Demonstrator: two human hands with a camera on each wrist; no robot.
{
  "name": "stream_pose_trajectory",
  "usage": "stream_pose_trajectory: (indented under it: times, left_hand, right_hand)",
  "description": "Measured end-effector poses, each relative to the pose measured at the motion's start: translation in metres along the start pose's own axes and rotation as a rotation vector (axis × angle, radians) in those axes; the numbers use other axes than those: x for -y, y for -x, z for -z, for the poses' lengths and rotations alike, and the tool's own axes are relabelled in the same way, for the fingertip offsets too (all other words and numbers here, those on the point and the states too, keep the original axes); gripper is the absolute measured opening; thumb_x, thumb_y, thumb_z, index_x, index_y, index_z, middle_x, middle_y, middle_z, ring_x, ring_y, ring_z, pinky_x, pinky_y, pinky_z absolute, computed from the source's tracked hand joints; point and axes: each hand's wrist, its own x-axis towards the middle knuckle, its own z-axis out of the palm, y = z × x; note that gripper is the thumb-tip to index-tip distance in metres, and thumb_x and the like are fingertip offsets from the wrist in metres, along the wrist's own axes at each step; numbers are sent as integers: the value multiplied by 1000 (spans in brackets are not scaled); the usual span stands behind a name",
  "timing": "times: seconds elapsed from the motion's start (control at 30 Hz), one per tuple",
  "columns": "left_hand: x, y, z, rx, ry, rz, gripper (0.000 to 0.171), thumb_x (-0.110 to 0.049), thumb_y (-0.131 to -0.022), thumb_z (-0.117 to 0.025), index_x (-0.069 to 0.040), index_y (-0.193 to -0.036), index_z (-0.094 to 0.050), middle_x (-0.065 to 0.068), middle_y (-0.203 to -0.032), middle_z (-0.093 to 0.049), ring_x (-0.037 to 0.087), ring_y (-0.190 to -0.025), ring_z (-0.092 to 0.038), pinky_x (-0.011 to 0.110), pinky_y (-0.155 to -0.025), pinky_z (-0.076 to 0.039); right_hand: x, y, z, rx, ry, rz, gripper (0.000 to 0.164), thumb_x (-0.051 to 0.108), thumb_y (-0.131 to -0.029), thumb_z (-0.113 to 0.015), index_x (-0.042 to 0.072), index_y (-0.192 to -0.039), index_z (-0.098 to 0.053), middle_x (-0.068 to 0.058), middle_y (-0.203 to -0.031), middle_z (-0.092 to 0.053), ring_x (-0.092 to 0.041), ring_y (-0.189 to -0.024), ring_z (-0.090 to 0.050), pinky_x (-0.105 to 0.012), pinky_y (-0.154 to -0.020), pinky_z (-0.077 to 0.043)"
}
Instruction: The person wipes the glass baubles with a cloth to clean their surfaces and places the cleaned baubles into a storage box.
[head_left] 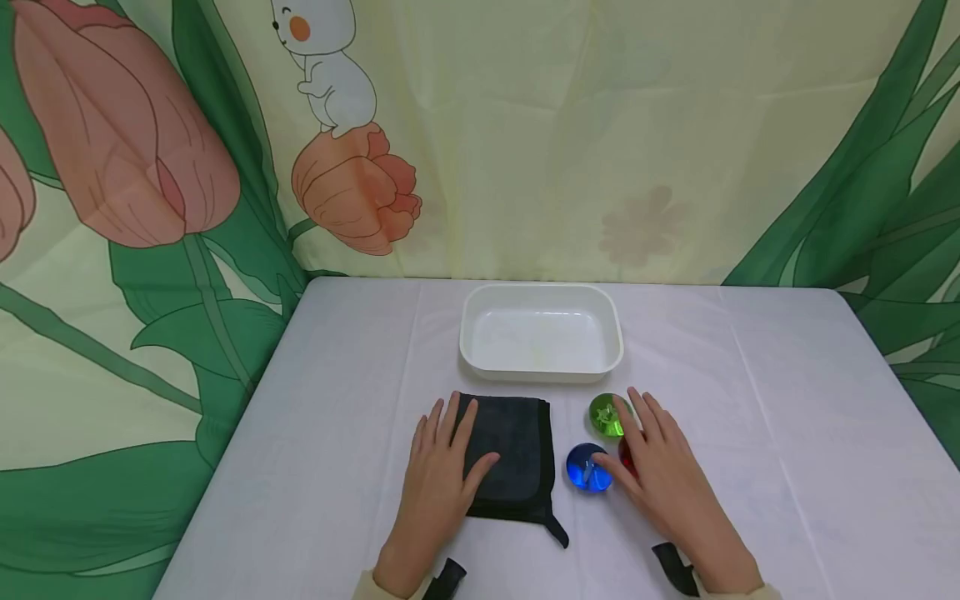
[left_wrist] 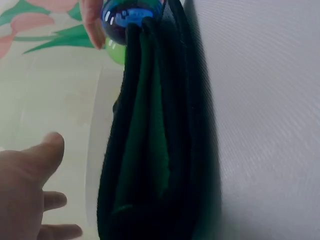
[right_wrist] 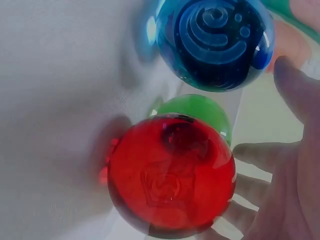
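Observation:
My left hand (head_left: 437, 471) is spread over the left side of a folded dark cloth (head_left: 510, 454) with black edging and a corner loop. In the left wrist view the cloth's folded layers (left_wrist: 150, 135) show side-on, with the fingers beyond them. Extended fingers of my right hand (head_left: 663, 462) hover over three glass balls: a green ball (head_left: 604, 414), a blue ball (head_left: 587, 467) and a red ball (right_wrist: 172, 175). The right hand covers most of the red one in the head view. The right thumb overlaps the blue ball's edge there. Neither hand grips anything.
Behind the cloth and balls stands a white rectangular dish (head_left: 542, 372) with nothing in it. A white cloth covers the table (head_left: 337, 375). A curtain (head_left: 525, 142) printed with tulips and leaves hangs along the table's far edge. Black straps (head_left: 445, 579) circle the wrists.

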Motion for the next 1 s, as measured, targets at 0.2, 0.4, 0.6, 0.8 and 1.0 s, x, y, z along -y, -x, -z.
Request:
stream_pose_trajectory:
  times: [0.2, 0.4, 0.6, 0.8, 1.0]
  left_hand:
    - [1, 0, -1, -10, 12, 38, 64, -45, -97, -60, -15, -151, -42, 18, -151, -44, 35, -130, -49, 51, -103, -47]
    - [2, 1, -1, 3, 17, 72, 63, -43, -95, -64, -15, -148, -46, 17, -143, -52, 32, -123, -54, 47, -98, -51]
    - [6, 0, -4, 11, 47, 101, 61, -38, -94, -67, -14, -147, -48, 14, -140, -54, 30, -119, -58, 43, -94, -54]
    - [13, 1, -8, -37, 39, 98, 60, -28, -90, -74, -12, -144, -52, 14, -127, -62, 28, -106, -65, 40, -84, -58]
    - [18, -2, -7, -25, 60, 116, 60, -26, -89, -76, -8, -141, -54, 13, -117, -66, 26, -104, -65, 38, -83, -59]
  right_hand:
    - [-2, -5, 0, 1, 0, 29, 74, 49, -93, -63, 2, -147, -42, -24, -149, -40, -43, -138, -35, -59, -113, -34]
    - [-4, -8, -2, 14, 0, 38, 67, 44, -96, -61, 8, -149, -41, -24, -148, -43, -42, -137, -36, -59, -112, -37]
    - [-6, -11, -3, 12, -14, 24, 62, 39, -98, -60, 9, -149, -42, -24, -146, -45, -42, -133, -43, -59, -108, -41]
    - [-6, -17, -3, 0, -20, -7, 58, 36, -96, -64, 11, -146, -47, -23, -140, -51, -40, -121, -54, -56, -93, -54]
    - [-8, -22, -5, -51, -58, 18, 52, 27, -93, -70, 10, -139, -54, -21, -132, -55, -37, -113, -60, -54, -82, -58]
